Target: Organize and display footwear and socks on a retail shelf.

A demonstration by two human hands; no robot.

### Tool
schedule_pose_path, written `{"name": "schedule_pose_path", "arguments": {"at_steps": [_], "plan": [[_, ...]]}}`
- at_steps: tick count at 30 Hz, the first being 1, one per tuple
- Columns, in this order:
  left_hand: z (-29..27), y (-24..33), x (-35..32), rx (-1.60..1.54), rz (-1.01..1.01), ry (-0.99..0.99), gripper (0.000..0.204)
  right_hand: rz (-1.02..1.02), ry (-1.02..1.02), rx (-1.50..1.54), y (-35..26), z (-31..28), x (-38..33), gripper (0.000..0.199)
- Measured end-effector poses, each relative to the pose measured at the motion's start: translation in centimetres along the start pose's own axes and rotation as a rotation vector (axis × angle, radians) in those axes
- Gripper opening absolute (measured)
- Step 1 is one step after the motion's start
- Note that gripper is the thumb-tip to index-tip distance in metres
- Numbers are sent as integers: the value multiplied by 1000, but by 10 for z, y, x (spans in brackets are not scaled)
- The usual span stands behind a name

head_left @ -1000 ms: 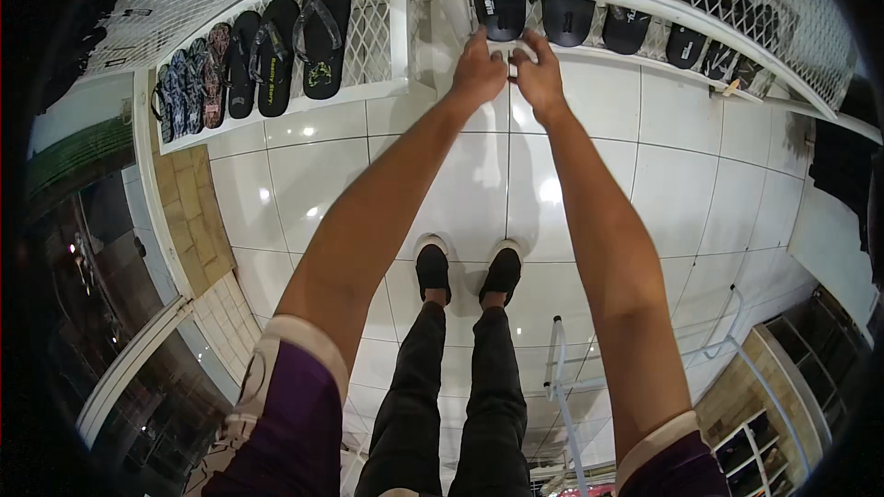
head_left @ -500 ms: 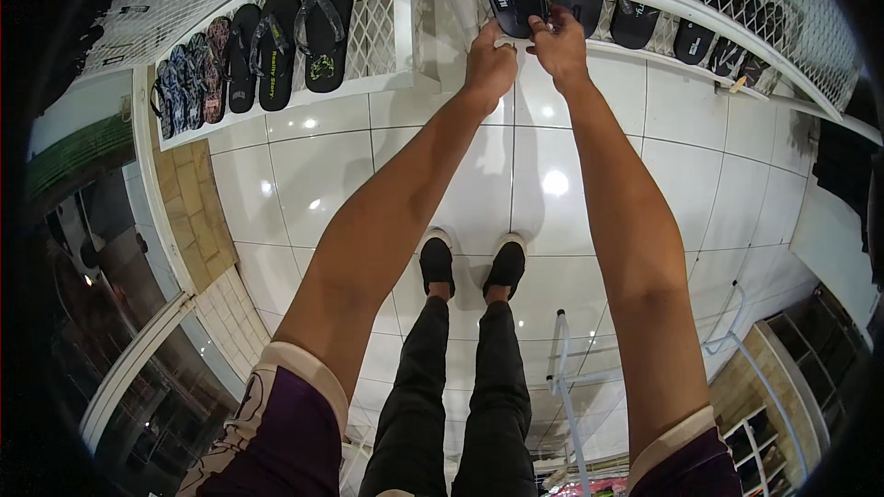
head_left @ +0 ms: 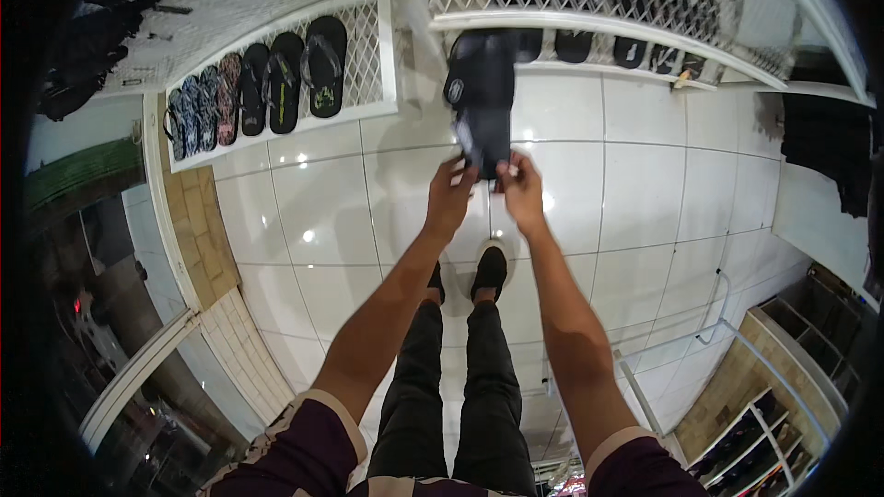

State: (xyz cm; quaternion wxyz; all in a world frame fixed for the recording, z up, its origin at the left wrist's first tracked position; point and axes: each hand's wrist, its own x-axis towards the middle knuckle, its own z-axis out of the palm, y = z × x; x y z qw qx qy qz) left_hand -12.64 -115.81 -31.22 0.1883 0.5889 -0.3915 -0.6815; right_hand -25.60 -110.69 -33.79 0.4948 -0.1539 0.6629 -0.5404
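A black slide sandal [head_left: 482, 83], possibly a pair close together, is held out in front of me over the floor, its far end by the right-hand rack. Motion blur smears its strap, and a pale mark shows on its left side. My left hand [head_left: 448, 195] pinches the near end at its left corner. At the right corner of the same end, my right hand [head_left: 521, 190] grips with thumb and fingers. Beyond it, more black slides [head_left: 573, 44] stand in a row on the lower shelf.
On the left, a white mesh shelf [head_left: 389, 55] holds several flip-flops [head_left: 324, 66]. An upper mesh shelf [head_left: 589, 28] with dark footwear juts out ahead. White floor tiles [head_left: 635, 193] lie beneath me. A metal-tube frame [head_left: 677, 340] stands at the lower right.
Both hands have drawn back from the right-hand rack toward me, bringing the black slide off the lower shelf. The view has shifted, and more of the upper shelf shows.
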Motion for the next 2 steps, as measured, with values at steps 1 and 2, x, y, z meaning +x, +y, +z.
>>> {"name": "schedule_pose_path", "arguments": {"at_steps": [1, 2], "plan": [[-4, -10, -9, 20, -63, -14, 46, -181, -48, -27, 10, -6, -17, 32], [-3, -22, -20, 28, 125, 17, 42, -172, -71, -138, 21, -20, -28, 35]]}}
